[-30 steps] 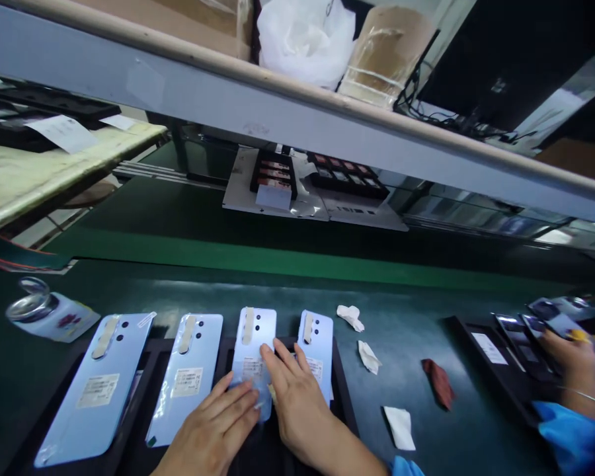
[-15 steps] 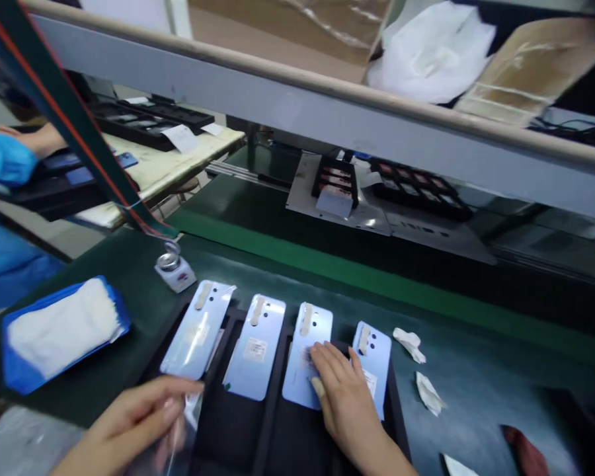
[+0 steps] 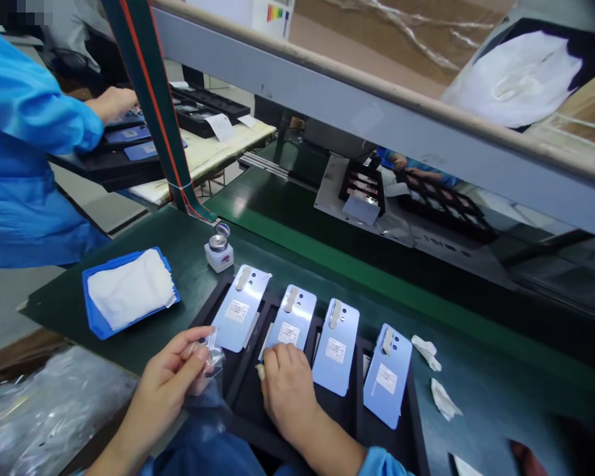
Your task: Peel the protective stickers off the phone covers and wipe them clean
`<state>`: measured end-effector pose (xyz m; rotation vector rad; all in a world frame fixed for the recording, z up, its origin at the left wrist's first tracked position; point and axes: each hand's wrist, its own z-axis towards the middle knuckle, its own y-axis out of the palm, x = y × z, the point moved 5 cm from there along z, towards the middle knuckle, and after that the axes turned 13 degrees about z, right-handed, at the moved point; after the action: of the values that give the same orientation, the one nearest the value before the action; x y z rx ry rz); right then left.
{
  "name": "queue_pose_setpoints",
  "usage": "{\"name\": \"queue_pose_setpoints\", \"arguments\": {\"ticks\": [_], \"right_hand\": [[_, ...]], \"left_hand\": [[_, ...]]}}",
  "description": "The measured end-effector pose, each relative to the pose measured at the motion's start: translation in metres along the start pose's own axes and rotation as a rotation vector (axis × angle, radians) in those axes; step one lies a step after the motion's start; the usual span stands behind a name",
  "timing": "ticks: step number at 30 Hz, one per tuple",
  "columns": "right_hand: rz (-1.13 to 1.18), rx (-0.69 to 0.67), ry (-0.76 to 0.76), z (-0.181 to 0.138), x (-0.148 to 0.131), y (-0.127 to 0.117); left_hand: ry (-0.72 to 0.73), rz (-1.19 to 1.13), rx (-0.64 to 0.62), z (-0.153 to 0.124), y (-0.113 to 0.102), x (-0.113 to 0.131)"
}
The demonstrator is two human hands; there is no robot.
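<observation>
Currently the left hand [image 3: 171,380] is pinching a crumpled piece of clear film [image 3: 209,350] between thumb and fingertips, just beside the near corner of the leftmost back cover [image 3: 238,309]. The right hand [image 3: 285,390] is resting, fingers curled, on the lower edge of the 2nd back cover [image 3: 291,318], pressing it down rather than gripping it. 4 pale blue covers are lying in a row on a black tray [image 3: 412,423] on the green surface [image 3: 188,244]. The film is looking feather-light, limp and clingy, so a corner pinch is suiting it. The covers are seeming thin, stiff, glossy and easily smudged; taking them by the long edges would be safest. A wipe pack [image 3: 129,291] and a small bottle [image 3: 219,250] are sitting to the left.
</observation>
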<state>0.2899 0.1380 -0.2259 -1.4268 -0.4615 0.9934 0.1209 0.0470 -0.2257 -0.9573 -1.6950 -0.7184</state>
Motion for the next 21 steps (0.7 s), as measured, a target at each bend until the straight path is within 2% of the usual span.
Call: {"name": "queue_pose_setpoints", "arguments": {"ticks": [10,15,18,21], "right_hand": [[0.129,0.063,0.058,-0.007,-0.001,0.005],[0.454,0.103,0.222,-0.002,0.02,-0.012],[0.749,0.16,0.341,-0.004,0.038,-0.02],[0.919,0.176,0.351,-0.005,0.044,-0.019]], "left_hand": [[0.116,0.25,-0.09,-0.007,0.01,-0.007],[0.219,0.48,-0.155,-0.01,0.017,-0.002],[0.409,0.655,-0.288,-0.012,0.037,0.011],[0.584,0.852,-0.487,-0.012,0.071,0.018]]}}
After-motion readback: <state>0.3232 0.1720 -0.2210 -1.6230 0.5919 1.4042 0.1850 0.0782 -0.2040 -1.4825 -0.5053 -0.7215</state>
